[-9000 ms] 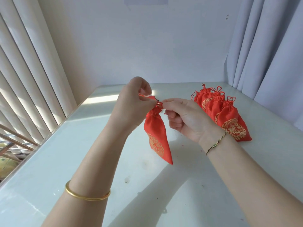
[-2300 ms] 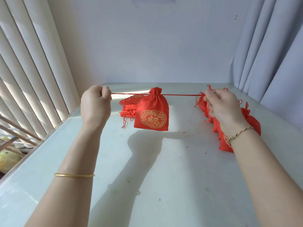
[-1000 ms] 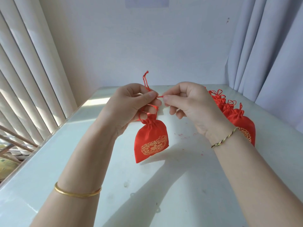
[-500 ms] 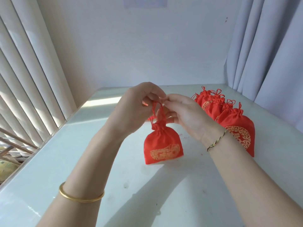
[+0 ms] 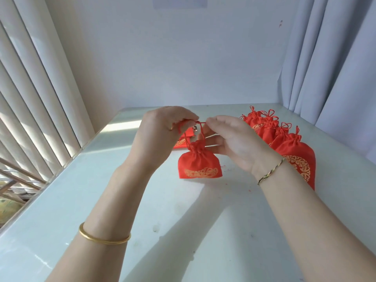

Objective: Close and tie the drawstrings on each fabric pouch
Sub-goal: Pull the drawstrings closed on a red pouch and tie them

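Fingers [image 5: 189, 116] of left hand [image 5: 160, 135] and right hand [image 5: 234, 143] pinch drawstring [image 5: 201, 124] | one pouch [image 5: 198, 165] beneath | tied pouches [image 5: 295, 157] right (roughly five)

White table [image 5: 81, 200], vertical blinds [image 5: 30, 88] left, curtain [image 5: 325, 58] right.

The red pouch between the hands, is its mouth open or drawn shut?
Drawn shut: the red pouch is bunched tight at its neck; the left hand and right hand pinch the drawstrings above. Knot: cannot tell.

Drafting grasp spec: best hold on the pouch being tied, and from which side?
Pinch the gathered neck from the near side. The left hand and right hand pinch the cords above it, blocking the top; the neck is narrowest, the pouch wide and slack.
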A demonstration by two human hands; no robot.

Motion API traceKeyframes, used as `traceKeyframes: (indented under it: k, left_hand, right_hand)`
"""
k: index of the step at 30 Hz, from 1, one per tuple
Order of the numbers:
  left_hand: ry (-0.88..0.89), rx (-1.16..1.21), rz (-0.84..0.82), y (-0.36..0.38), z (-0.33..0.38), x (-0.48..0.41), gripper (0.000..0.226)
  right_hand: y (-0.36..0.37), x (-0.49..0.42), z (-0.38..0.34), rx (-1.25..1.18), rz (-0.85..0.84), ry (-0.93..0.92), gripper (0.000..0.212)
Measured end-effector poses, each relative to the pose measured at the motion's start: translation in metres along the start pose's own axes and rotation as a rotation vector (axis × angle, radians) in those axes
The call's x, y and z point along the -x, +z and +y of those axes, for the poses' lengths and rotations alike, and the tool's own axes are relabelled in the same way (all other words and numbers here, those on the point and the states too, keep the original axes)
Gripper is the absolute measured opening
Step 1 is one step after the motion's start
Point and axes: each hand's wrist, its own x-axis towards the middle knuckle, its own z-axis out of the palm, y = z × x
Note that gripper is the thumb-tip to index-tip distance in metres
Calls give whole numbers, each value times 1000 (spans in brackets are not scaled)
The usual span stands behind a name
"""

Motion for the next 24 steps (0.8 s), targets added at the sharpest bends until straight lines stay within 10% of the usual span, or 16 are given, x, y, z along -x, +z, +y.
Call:
traceKeyframes:
  k: [15,20,24]
  left_hand:
    - [-603,335,153,-3,-41,3,50]
    - [-541,910,54,-2,-23,-4,48]
    - [-546,748,-86,3,-9,-2,29]
  right_hand:
    - [-27,-5,14,33,453,108,29]
    - [-25,-4,8,57,427,93,29]
    - [-12,0,-7,8,315,3,32]
